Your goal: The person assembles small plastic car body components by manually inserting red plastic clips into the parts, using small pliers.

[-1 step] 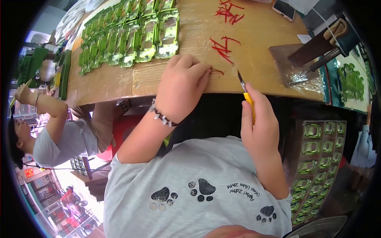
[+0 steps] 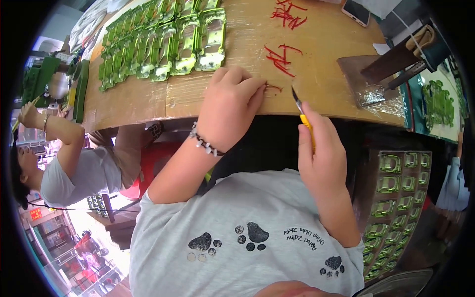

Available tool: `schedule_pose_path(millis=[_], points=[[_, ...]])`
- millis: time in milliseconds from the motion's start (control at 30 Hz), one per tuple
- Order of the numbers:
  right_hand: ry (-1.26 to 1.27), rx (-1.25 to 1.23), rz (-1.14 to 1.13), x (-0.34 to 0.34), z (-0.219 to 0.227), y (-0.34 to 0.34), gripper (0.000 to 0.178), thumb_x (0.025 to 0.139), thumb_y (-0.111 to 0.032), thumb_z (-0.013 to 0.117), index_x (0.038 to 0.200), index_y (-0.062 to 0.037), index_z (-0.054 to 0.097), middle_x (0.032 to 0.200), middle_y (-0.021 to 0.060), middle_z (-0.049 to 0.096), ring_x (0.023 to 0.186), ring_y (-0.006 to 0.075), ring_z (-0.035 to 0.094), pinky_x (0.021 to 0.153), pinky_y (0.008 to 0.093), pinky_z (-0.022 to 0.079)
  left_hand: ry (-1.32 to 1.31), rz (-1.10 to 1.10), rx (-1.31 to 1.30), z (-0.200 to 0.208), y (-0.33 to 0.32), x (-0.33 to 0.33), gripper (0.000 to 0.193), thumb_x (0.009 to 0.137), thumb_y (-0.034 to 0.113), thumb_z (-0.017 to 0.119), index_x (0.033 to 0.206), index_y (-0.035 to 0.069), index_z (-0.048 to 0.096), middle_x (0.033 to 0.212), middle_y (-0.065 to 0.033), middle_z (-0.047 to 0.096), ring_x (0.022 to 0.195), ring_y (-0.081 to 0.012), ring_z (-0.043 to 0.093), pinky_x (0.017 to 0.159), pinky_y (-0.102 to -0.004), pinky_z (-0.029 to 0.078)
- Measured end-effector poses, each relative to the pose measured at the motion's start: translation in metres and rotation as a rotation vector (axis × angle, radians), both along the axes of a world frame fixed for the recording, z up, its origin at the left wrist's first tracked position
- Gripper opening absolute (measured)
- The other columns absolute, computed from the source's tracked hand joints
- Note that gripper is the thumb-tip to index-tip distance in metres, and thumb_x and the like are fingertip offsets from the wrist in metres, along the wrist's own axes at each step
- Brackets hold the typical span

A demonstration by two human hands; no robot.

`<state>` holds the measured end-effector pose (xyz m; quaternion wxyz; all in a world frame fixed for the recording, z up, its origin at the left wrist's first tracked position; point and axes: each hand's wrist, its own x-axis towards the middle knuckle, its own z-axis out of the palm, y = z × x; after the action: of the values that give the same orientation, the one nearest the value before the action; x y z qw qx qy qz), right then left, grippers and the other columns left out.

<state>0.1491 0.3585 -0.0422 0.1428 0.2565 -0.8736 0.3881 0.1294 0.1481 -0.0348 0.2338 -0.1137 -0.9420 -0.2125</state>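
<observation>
My left hand (image 2: pixel 230 111) is closed on the table near its front edge, fingertips pinching a thin reddish-brown strip (image 2: pixel 275 88) whose end pokes out to the right. What else lies under these fingers is hidden. My right hand (image 2: pixel 324 148) grips a yellow-handled craft knife (image 2: pixel 308 131), its dark pointed blade aimed up and to the left, apart from the strip. Beyond the blade lies a small group of red strips (image 2: pixel 280 62). Left of it and farther off, rows of glossy green plastic frames (image 2: pixel 210 42) stand side by side.
More red strips (image 2: pixel 288 15) lie at the far side of the wrapped tabletop (image 2: pixel 138 104). A phone (image 2: pixel 356 12) and a dark stand on a base (image 2: pixel 358 67) are at the right. Trays of green parts (image 2: pixel 396 213) stand below right. Another person (image 2: pixel 81 168) sits left.
My right hand and the craft knife have shifted slightly left, bringing the blade nearer the strip. The left hand keeps its pinch.
</observation>
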Motion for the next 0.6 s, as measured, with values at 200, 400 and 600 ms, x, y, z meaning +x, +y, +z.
schedule_pose_path(millis=[200, 400, 600], points=[[-0.012, 0.166, 0.000, 0.006, 0.007, -0.025, 0.037, 0.094, -0.010, 0.065, 0.130, -0.0046, 0.062, 0.084, 0.0099, 0.055, 0.065, 0.0264, 0.062, 0.057, 0.0363, 0.053, 0.048, 0.044, 0.173, -0.013, 0.000, 0.000, 0.013, 0.082, 0.007, 0.077, 0.094, 0.006, 0.074, 0.080, -0.0073, 0.065, 0.075, -0.0267, 0.060, 0.070, -0.0378, 0.048], [-0.074, 0.320, -0.038, 0.006, 0.012, -0.038, 0.041, 0.094, -0.011, 0.063, 0.134, -0.0042, 0.059, 0.087, 0.0123, 0.057, 0.067, 0.0279, 0.065, 0.058, 0.0375, 0.055, 0.028, 0.042, 0.257, -0.015, 0.001, 0.000, 0.010, 0.079, 0.006, 0.076, 0.088, 0.007, 0.071, 0.082, -0.0078, 0.066, 0.081, -0.0307, 0.060, 0.075, -0.0404, 0.050], [-0.150, 0.390, -0.099, 0.005, 0.017, -0.045, 0.032, 0.100, -0.014, 0.058, 0.131, -0.0062, 0.061, 0.090, 0.0169, 0.063, 0.078, 0.0376, 0.066, 0.067, 0.0453, 0.054, 0.051, 0.026, 0.272, -0.017, 0.000, -0.002, 0.011, 0.077, 0.006, 0.075, 0.086, 0.007, 0.070, 0.083, -0.0080, 0.066, 0.080, -0.0308, 0.060, 0.075, -0.0401, 0.051]])
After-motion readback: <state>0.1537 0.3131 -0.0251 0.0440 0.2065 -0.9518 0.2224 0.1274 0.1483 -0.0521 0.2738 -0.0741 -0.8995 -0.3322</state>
